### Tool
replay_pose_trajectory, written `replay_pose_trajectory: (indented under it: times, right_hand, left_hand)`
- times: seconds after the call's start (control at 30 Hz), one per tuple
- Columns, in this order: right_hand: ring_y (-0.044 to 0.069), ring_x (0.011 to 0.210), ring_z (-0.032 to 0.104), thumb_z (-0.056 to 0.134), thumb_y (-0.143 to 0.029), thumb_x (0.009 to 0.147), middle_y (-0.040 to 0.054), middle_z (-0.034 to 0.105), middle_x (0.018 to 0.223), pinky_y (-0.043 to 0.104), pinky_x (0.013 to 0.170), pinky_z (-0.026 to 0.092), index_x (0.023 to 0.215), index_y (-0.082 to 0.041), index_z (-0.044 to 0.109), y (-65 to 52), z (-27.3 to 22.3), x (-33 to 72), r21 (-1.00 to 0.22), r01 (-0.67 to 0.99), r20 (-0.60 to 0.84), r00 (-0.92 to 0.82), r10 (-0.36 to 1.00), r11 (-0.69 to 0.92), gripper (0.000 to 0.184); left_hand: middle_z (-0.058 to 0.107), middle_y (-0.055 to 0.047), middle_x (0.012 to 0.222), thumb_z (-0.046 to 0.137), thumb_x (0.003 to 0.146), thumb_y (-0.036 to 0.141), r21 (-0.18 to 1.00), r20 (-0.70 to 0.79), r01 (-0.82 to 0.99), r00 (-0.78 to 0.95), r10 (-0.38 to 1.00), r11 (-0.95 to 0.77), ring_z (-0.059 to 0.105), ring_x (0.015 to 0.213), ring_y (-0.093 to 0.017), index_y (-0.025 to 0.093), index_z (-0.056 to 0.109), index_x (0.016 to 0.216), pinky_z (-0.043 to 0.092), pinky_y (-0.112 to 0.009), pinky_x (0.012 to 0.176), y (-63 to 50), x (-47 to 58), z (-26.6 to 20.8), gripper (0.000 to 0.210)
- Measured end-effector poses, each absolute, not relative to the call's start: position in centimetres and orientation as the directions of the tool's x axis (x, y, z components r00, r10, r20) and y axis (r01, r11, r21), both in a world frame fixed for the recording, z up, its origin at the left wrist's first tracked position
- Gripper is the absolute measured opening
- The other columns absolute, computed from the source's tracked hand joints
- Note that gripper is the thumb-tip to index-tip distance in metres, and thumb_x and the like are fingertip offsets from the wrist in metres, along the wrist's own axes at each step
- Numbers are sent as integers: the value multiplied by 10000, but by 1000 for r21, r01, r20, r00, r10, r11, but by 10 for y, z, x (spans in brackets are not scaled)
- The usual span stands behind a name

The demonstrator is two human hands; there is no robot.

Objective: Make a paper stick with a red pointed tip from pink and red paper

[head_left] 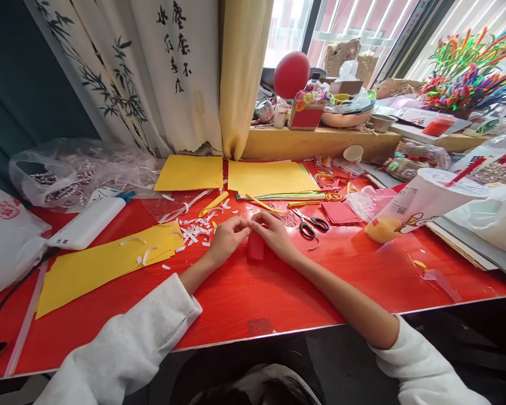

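Observation:
My left hand [229, 238] and my right hand [275, 235] meet over the middle of the red table, fingertips pinched together. Between them is a small folded piece of red paper [256, 247], its lower part showing below my fingers. Both hands are closed at its top edge; the fingertips cover that part. Black-handled scissors [313, 223] lie just right of my right hand, by a small heap of pink-red bits [290, 219]. White paper scraps [195, 230] are scattered left of my left hand. A stack of red paper squares [340, 212] lies farther right.
Yellow paper strips [96, 267] lie at left beside a white power bank [90, 222]. Yellow sheets [189, 173] and a yellow-topped stack [272, 177] lie at the back. A tilted-looking drink cup [421, 205] with a straw stands right. The table's front edge [278, 334] is near me.

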State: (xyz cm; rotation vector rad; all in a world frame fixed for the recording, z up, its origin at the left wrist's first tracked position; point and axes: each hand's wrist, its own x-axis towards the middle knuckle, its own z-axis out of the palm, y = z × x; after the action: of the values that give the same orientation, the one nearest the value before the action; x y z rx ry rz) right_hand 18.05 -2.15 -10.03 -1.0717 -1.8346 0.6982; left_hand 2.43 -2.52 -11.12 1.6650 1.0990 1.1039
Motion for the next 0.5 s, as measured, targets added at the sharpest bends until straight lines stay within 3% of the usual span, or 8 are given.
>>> replay_pose_trajectory:
  times: [0.1,0.23,0.5]
  right_hand:
    - [138,699,532,512,-307,872,20,605,740,259,647,398,734,-183,545,-18,-95,188,-687,529,356,-353,865,498,189]
    - [162,756,514,510,-233,866,48,601,793,286,704,371,723,-185,534,-18,-93,191,-592,613,377,-363,852,523,153]
    - [161,759,521,463,-267,902,47,597,811,279,704,378,749,-191,505,-18,-99,189,-543,652,395,-359,846,530,176]
  left_hand:
    - [595,-7,737,609,761,372,939,206,223,248,947,-263,528,698,-127,153,607,759,427,-234,675,-24,24,-114,219]
    - [619,-10,753,611,759,362,941,185,232,261,947,-248,542,710,-128,152,626,771,425,-229,678,-25,25,-114,210]
    - [617,-5,742,601,762,377,952,135,235,261,956,-199,543,724,-130,151,626,752,415,-223,682,-22,24,-115,227]
